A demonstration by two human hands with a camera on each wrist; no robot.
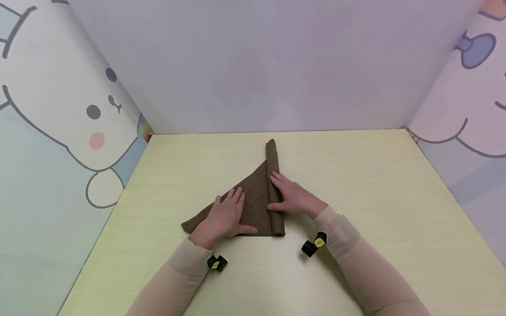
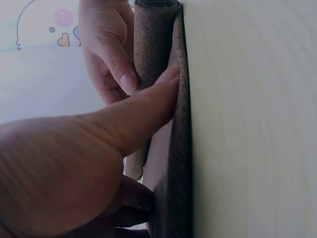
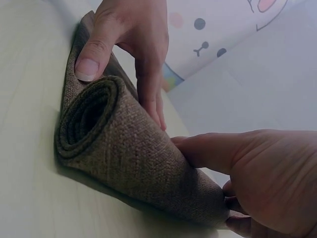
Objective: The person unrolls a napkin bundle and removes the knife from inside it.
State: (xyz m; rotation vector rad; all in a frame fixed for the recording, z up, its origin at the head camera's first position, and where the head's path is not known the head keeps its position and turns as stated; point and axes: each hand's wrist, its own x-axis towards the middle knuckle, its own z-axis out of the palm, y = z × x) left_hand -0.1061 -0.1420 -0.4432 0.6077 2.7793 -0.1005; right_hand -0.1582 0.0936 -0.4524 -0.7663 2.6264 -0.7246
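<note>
A brown cloth (image 1: 254, 206) lies on the table, its right side wound into a long, narrow roll (image 1: 272, 188) and its left side a flat, slanting triangle. My left hand (image 1: 223, 217) rests spread on the flat part, thumb pointing toward the roll near the front edge. On the roll sits my right hand (image 1: 294, 196), with thumb and fingertips touching it. Seen from the right wrist, the roll's spiral end (image 3: 89, 119) faces the camera, with the left thumb just beyond it. The left wrist view shows the left thumb on the cloth's edge (image 2: 181, 124).
The pale wooden table (image 1: 356, 175) meets a plain back wall (image 1: 257, 66). Side panels with cartoon animals (image 1: 79, 101) stand at left and right. Small black devices (image 1: 314, 245) are strapped to both wrists, over beige sleeves (image 1: 367, 259).
</note>
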